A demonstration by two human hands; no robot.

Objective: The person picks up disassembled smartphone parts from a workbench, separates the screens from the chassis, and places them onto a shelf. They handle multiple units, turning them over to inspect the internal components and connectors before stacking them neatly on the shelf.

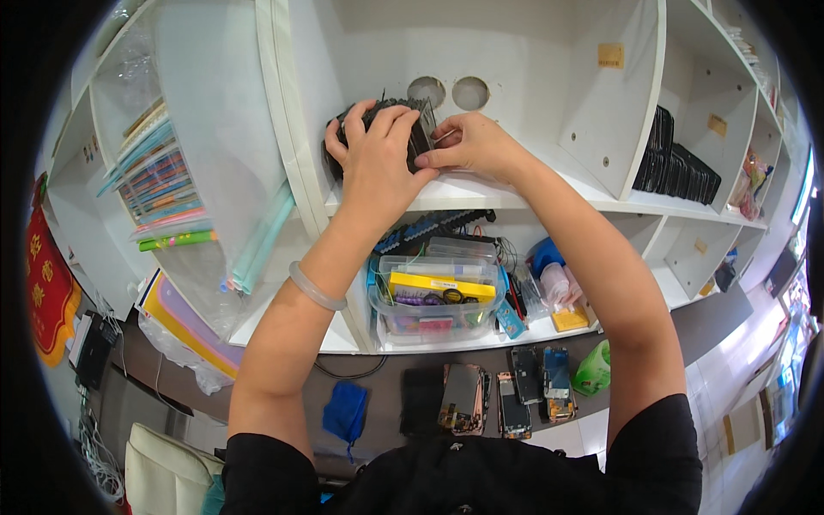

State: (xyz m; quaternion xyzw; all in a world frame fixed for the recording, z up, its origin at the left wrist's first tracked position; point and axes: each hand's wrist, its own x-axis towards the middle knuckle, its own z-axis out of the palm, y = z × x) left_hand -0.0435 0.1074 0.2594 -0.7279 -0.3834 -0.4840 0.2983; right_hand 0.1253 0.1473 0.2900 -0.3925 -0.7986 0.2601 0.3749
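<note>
On the upper white shelf (450,190), a row of thin dark panels (421,138) that look like phone screens stands on edge. My left hand (380,148) is spread over the row, gripping it from above with fingers on the far side. At the row's right end, my right hand (479,148) pinches the edge of the outermost panels between thumb and fingers. How many panels it holds is hidden. A pale translucent bangle (315,290) circles my left wrist.
Below sits a clear plastic bin (434,315) with a yellow box (444,287). Disassembled phone parts (463,399) and a blue drawstring pouch (346,409) lie on the dark desk (380,421). Another row of black panels (676,167) stands right, beyond a divider (618,96).
</note>
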